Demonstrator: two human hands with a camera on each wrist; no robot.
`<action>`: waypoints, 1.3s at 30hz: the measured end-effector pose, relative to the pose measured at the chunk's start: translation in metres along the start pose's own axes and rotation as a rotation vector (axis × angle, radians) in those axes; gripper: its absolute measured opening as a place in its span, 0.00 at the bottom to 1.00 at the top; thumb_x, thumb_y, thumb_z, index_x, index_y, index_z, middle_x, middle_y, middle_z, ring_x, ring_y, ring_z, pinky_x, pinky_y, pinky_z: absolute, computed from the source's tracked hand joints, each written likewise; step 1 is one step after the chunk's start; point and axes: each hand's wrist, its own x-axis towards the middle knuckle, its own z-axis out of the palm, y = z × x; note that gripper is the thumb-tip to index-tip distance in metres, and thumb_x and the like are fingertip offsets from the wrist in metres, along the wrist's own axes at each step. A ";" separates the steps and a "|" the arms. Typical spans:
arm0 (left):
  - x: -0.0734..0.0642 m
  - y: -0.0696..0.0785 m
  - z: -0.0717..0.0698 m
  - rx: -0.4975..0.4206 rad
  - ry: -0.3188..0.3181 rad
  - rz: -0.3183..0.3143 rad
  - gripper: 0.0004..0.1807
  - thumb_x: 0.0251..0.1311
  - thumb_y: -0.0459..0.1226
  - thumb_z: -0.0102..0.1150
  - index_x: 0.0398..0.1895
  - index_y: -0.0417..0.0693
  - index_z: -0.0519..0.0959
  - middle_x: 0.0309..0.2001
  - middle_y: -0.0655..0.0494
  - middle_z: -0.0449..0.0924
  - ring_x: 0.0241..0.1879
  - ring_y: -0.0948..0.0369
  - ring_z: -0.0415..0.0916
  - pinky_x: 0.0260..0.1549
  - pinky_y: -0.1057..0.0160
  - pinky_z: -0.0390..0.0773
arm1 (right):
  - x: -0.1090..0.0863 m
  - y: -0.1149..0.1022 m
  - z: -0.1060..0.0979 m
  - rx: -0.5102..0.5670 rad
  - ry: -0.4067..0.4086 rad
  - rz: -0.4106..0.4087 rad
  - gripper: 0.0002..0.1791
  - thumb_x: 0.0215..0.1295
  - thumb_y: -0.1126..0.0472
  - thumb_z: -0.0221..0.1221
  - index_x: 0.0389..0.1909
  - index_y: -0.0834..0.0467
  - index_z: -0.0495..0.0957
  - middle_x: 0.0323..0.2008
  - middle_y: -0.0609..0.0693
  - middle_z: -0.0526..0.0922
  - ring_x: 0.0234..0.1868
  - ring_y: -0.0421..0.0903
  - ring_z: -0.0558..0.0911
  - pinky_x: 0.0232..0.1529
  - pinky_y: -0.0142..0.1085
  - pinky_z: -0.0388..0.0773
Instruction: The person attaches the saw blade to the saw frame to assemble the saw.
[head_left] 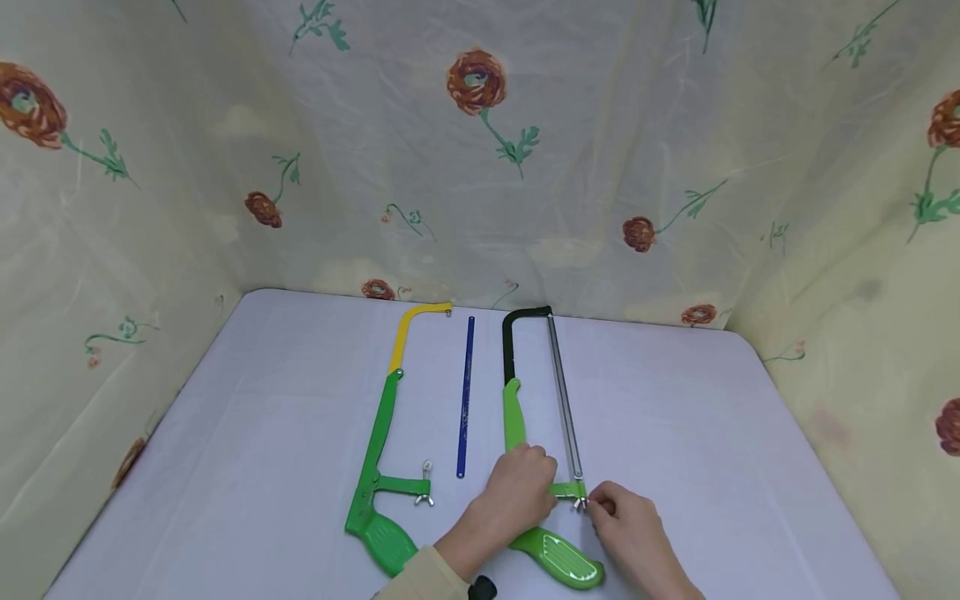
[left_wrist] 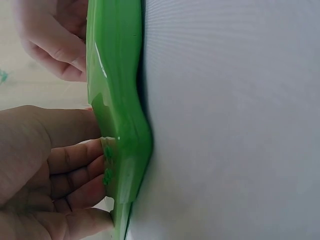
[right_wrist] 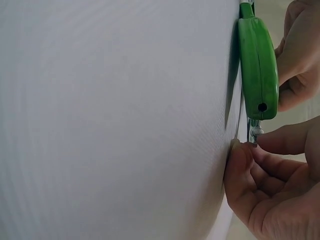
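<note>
A light-green hacksaw (head_left: pixel 561 557) with a black front bow lies on the table, a grey blade (head_left: pixel 564 396) strung along its right side. My left hand (head_left: pixel 519 490) grips its frame just above the handle, fingers and thumb round the green edge in the left wrist view. At the blade's near end sits a silver wing nut (head_left: pixel 579 504). My right hand (head_left: pixel 633 529) pinches at this nut between thumb and forefinger; the fingertips hide part of it in the right wrist view, beyond the handle's butt (right_wrist: pixel 261 90).
Left of my hands lies a second hacksaw frame (head_left: pixel 381 425), darker green with a yellow bow and no blade in it; its own wing nut (head_left: pixel 424 499) shows. A loose blue blade (head_left: pixel 466 396) lies between the two saws. Flowered cloth (head_left: pixel 480 208) walls the white table (head_left: pixel 675 400).
</note>
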 end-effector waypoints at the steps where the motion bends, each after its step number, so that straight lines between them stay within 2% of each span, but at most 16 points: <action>1: 0.000 0.000 0.000 -0.003 -0.001 -0.002 0.09 0.53 0.43 0.72 0.30 0.49 0.84 0.27 0.59 0.79 0.27 0.65 0.69 0.26 0.70 0.71 | 0.000 0.000 0.000 -0.002 0.001 -0.004 0.06 0.64 0.64 0.56 0.33 0.60 0.82 0.22 0.46 0.78 0.25 0.42 0.72 0.24 0.30 0.67; 8: 0.000 0.000 -0.001 -0.013 -0.007 -0.006 0.09 0.52 0.43 0.72 0.30 0.49 0.85 0.26 0.59 0.78 0.27 0.65 0.69 0.25 0.69 0.71 | 0.000 0.000 0.001 -0.005 0.028 0.006 0.03 0.62 0.66 0.58 0.32 0.59 0.79 0.23 0.47 0.78 0.26 0.42 0.73 0.25 0.30 0.68; 18: 0.000 0.000 0.000 -0.013 -0.007 -0.007 0.09 0.53 0.43 0.71 0.31 0.49 0.85 0.26 0.60 0.78 0.27 0.65 0.68 0.27 0.70 0.71 | -0.002 -0.004 0.000 -0.036 0.004 -0.034 0.04 0.60 0.70 0.58 0.31 0.61 0.81 0.23 0.47 0.79 0.26 0.42 0.73 0.23 0.30 0.69; 26: -0.001 0.000 -0.001 -0.005 -0.016 -0.010 0.09 0.53 0.43 0.71 0.32 0.49 0.84 0.27 0.60 0.78 0.27 0.65 0.68 0.27 0.70 0.71 | -0.004 -0.007 0.004 -0.049 0.000 -0.021 0.01 0.56 0.68 0.63 0.30 0.60 0.81 0.23 0.48 0.78 0.26 0.42 0.73 0.25 0.31 0.69; 32: -0.001 0.000 0.000 -0.006 -0.010 -0.005 0.09 0.53 0.43 0.71 0.32 0.49 0.84 0.27 0.59 0.78 0.27 0.65 0.68 0.27 0.70 0.71 | -0.004 -0.007 0.004 -0.036 0.004 -0.002 0.06 0.59 0.61 0.65 0.27 0.58 0.79 0.22 0.47 0.77 0.25 0.42 0.72 0.25 0.31 0.68; 39: 0.000 0.000 0.000 0.005 -0.001 0.001 0.09 0.53 0.43 0.71 0.31 0.49 0.85 0.26 0.59 0.78 0.27 0.65 0.68 0.26 0.69 0.71 | -0.002 -0.007 0.006 -0.024 0.003 0.018 0.08 0.65 0.59 0.61 0.28 0.58 0.81 0.22 0.46 0.78 0.26 0.42 0.71 0.25 0.33 0.67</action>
